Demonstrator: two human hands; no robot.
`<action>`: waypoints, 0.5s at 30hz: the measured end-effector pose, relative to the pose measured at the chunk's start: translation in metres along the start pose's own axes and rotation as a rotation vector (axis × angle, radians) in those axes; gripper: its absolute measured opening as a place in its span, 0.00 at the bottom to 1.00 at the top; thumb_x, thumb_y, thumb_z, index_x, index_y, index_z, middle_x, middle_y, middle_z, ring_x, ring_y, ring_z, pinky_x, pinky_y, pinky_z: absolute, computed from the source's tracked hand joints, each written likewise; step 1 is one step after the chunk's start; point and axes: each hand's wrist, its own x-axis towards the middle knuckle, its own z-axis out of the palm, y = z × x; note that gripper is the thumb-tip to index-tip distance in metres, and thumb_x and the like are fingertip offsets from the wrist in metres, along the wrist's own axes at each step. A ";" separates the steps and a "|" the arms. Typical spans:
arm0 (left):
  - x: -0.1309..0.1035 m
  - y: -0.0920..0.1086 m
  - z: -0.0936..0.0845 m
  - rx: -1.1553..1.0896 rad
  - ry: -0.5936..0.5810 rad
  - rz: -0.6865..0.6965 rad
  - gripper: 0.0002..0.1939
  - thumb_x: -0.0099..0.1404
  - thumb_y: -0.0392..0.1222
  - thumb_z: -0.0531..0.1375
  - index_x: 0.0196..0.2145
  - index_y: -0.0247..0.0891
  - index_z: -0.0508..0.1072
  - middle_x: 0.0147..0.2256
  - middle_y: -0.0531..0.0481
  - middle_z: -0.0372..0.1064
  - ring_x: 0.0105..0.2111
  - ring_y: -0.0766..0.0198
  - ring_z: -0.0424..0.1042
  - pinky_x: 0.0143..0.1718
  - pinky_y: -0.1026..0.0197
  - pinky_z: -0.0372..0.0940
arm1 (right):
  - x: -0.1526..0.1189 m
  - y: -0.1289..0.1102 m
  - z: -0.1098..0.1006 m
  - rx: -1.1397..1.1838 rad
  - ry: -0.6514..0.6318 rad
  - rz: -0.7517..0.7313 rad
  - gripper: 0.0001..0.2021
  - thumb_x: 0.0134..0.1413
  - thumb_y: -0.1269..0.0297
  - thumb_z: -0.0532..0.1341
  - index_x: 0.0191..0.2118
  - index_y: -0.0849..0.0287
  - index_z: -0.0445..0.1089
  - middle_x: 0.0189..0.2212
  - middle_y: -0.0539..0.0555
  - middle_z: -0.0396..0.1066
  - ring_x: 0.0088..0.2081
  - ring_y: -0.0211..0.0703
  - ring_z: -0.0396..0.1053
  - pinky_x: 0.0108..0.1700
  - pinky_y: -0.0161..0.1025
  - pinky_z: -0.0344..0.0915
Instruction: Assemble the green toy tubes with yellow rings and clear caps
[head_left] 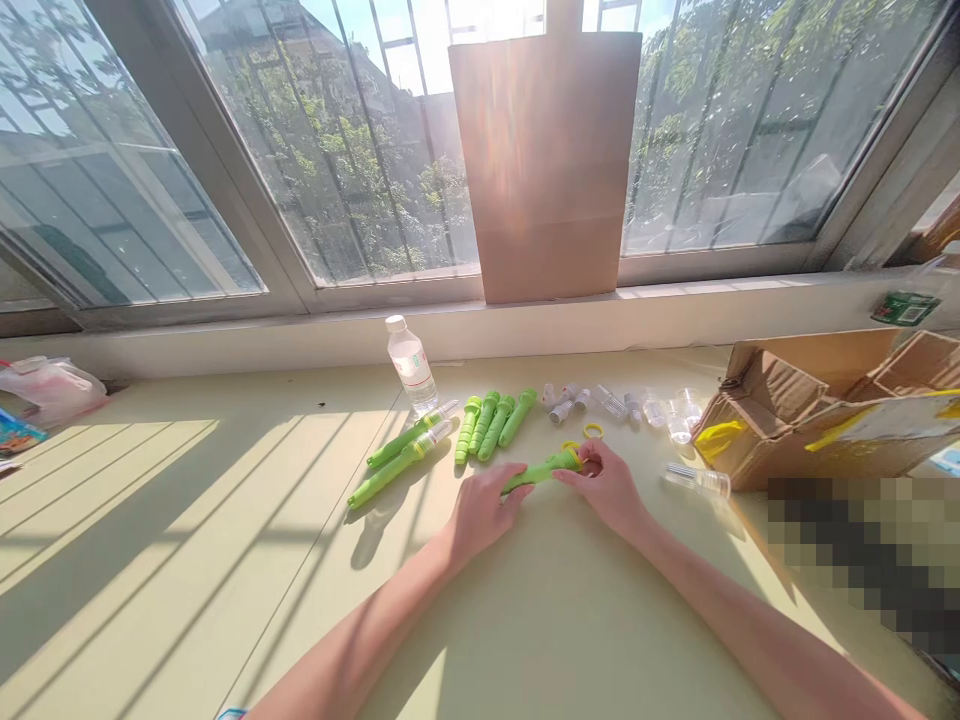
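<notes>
Tube (pixel 541 473) (green one) held snug in left grip (pixel 486 502), right grip (pixel 609 488) pinching its yellow-banded end, loose yellow ring (pixel 593 436) just past it.

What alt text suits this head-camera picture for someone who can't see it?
A person's left hand and right hand hold a green tube, the right by a yellow ring at its end, over a sunlit table. Beyond are more green tubes, clear plastic pieces and a clear bottle; a cardboard box stands at the right, windows behind.
</notes>
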 end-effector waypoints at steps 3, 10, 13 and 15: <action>0.001 0.001 -0.001 -0.026 -0.015 -0.057 0.16 0.69 0.51 0.58 0.48 0.42 0.76 0.36 0.51 0.80 0.25 0.64 0.73 0.32 0.60 0.67 | -0.002 -0.004 0.000 -0.012 -0.022 -0.008 0.23 0.42 0.51 0.72 0.34 0.52 0.57 0.35 0.48 0.72 0.28 0.38 0.66 0.27 0.36 0.61; 0.001 0.006 -0.004 -0.078 -0.067 -0.133 0.17 0.69 0.53 0.56 0.48 0.42 0.76 0.34 0.51 0.79 0.24 0.64 0.70 0.31 0.60 0.64 | -0.003 -0.006 0.001 -0.030 -0.009 -0.027 0.22 0.42 0.51 0.71 0.34 0.51 0.58 0.37 0.48 0.74 0.31 0.41 0.69 0.29 0.37 0.62; 0.002 0.008 -0.005 -0.125 -0.089 -0.174 0.18 0.68 0.53 0.56 0.47 0.41 0.76 0.34 0.51 0.78 0.26 0.63 0.70 0.31 0.60 0.63 | -0.002 -0.004 0.001 -0.028 0.001 -0.030 0.22 0.42 0.51 0.71 0.34 0.51 0.58 0.36 0.48 0.74 0.32 0.42 0.70 0.29 0.37 0.62; 0.002 0.011 -0.006 -0.172 -0.094 -0.203 0.17 0.67 0.53 0.57 0.45 0.41 0.77 0.34 0.51 0.78 0.27 0.63 0.69 0.32 0.60 0.62 | -0.002 -0.002 0.001 -0.024 0.008 -0.034 0.22 0.42 0.51 0.71 0.33 0.52 0.58 0.35 0.48 0.74 0.32 0.43 0.70 0.30 0.38 0.62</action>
